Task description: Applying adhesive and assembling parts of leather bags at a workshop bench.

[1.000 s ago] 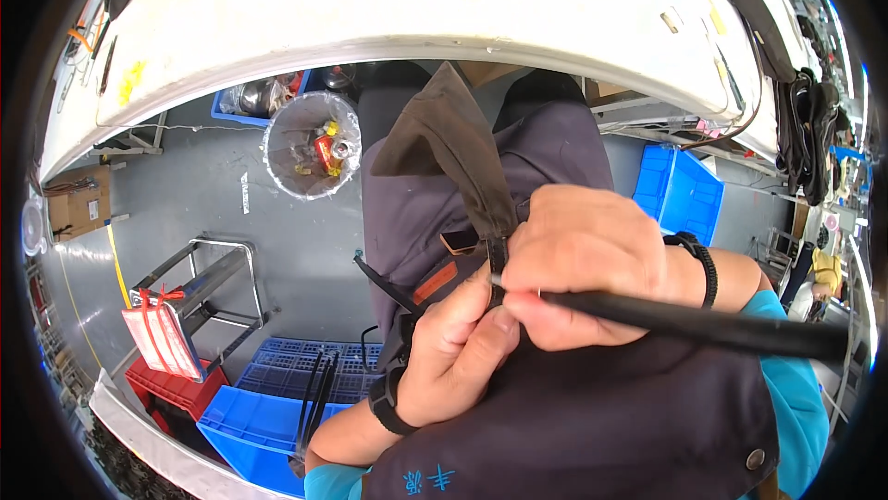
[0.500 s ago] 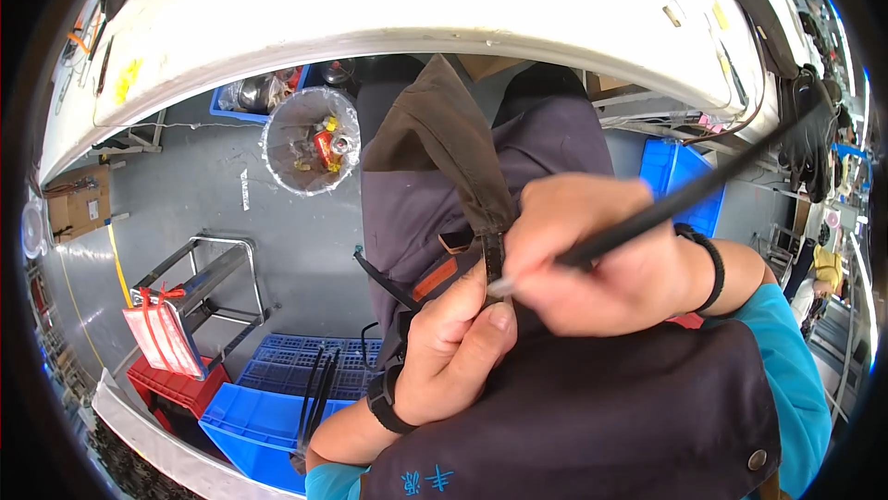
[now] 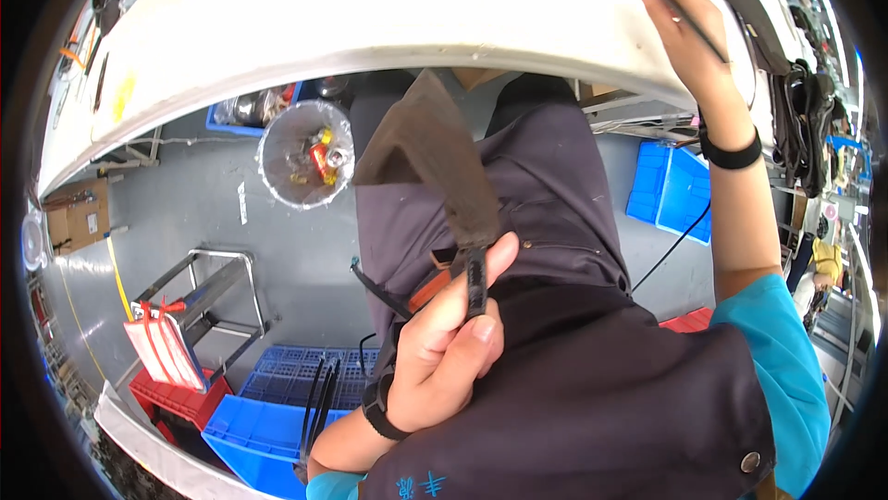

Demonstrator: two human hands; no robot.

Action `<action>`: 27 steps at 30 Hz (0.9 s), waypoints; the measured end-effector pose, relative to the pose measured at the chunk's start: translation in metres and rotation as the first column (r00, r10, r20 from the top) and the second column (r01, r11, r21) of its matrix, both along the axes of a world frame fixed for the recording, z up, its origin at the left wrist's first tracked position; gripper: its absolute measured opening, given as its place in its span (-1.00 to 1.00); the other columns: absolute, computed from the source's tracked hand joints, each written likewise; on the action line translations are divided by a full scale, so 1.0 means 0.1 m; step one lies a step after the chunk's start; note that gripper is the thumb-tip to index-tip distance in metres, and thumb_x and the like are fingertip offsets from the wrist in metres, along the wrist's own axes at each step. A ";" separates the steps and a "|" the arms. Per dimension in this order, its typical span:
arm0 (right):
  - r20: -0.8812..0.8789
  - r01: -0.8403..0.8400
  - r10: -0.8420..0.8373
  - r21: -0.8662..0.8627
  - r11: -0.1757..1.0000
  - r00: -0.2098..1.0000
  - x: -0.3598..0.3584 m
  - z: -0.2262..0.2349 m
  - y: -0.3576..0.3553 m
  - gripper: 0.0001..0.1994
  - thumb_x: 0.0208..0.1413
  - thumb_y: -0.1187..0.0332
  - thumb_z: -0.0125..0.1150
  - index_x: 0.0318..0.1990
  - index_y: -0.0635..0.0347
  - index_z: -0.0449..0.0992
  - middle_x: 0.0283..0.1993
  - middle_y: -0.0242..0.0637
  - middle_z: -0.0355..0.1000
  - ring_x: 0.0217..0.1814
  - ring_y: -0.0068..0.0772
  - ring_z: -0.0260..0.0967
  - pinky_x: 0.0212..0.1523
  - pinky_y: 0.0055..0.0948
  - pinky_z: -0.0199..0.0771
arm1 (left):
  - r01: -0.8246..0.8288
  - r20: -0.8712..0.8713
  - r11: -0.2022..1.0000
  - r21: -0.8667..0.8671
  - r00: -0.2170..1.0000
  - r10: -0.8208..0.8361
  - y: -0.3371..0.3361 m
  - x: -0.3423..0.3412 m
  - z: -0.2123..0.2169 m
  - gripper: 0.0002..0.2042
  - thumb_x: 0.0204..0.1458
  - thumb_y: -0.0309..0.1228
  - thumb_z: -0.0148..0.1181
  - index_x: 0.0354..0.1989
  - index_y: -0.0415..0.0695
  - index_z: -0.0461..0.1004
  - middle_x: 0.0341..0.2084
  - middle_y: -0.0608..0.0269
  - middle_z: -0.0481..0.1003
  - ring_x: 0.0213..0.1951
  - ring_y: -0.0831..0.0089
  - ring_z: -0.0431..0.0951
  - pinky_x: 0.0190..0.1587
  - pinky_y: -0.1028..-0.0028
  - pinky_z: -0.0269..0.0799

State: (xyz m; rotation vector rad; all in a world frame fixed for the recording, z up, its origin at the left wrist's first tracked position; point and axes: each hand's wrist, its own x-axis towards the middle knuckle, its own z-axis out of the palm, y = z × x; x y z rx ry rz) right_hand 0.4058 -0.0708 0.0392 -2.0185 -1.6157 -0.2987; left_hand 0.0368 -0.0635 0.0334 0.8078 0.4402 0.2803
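My left hand [image 3: 442, 352] is closed over my lap, pinching the narrow black end [image 3: 476, 278] of a brown fabric piece [image 3: 439, 153] between thumb and fingers. From there the fabric reaches away across my thighs and widens into a folded, pointed flap. Out to the right, over the white table [image 3: 277, 28], my right hand [image 3: 689, 42] has its fingers curled round a thin dark stick-like tool [image 3: 686, 17]. What kind of tool it is does not show.
A lined waste bin [image 3: 305, 158] with litter stands under the table's left part. Blue crates [image 3: 254, 431] sit at lower left, near a metal-framed stool [image 3: 222, 287]. Another blue bin [image 3: 666, 190] is at right. Black items [image 3: 805, 121] hang off the table's right edge.
My right hand has left the black end of the fabric and moved up and right over the table, still with the dark tool. My left hand keeps its hold on the fabric piece.
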 end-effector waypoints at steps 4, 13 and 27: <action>0.053 0.027 -0.022 -0.099 0.995 0.998 0.44 -0.09 0.17 -0.71 0.09 0.50 0.11 0.00 0.13 0.44 -0.15 -0.24 0.44 -0.29 -0.39 0.38 -0.21 -0.50 0.41 | -0.036 -0.021 0.998 -0.053 0.999 0.035 0.00 -0.03 0.01 -0.46 0.18 -0.42 -0.11 0.31 -0.32 -0.03 -0.70 0.46 0.18 -0.65 0.71 0.09 -0.54 0.64 0.06; 0.096 0.312 -0.297 -0.290 0.905 0.950 0.78 -0.05 -0.35 -0.74 0.08 0.31 0.12 -0.10 0.21 0.50 -0.23 -0.01 0.43 -0.16 -0.01 0.41 -0.12 -0.24 0.40 | -0.006 -0.024 0.998 -0.056 1.000 0.005 0.02 -0.04 0.00 -0.48 0.20 -0.45 -0.16 0.33 -0.30 -0.06 -0.68 0.44 0.23 -0.61 0.70 0.14 -0.47 0.63 0.15; -0.069 0.232 -0.241 -0.120 0.965 0.968 0.26 -0.16 -0.36 -0.75 0.10 0.29 0.16 -0.21 0.27 0.35 -0.42 -0.21 0.39 -0.42 -0.34 0.35 -0.30 -0.42 0.40 | -0.004 -0.016 1.000 -0.030 1.000 0.003 0.00 0.00 0.02 -0.48 0.20 -0.44 -0.16 0.32 -0.33 -0.06 -0.67 0.43 0.21 -0.61 0.70 0.15 -0.49 0.64 0.14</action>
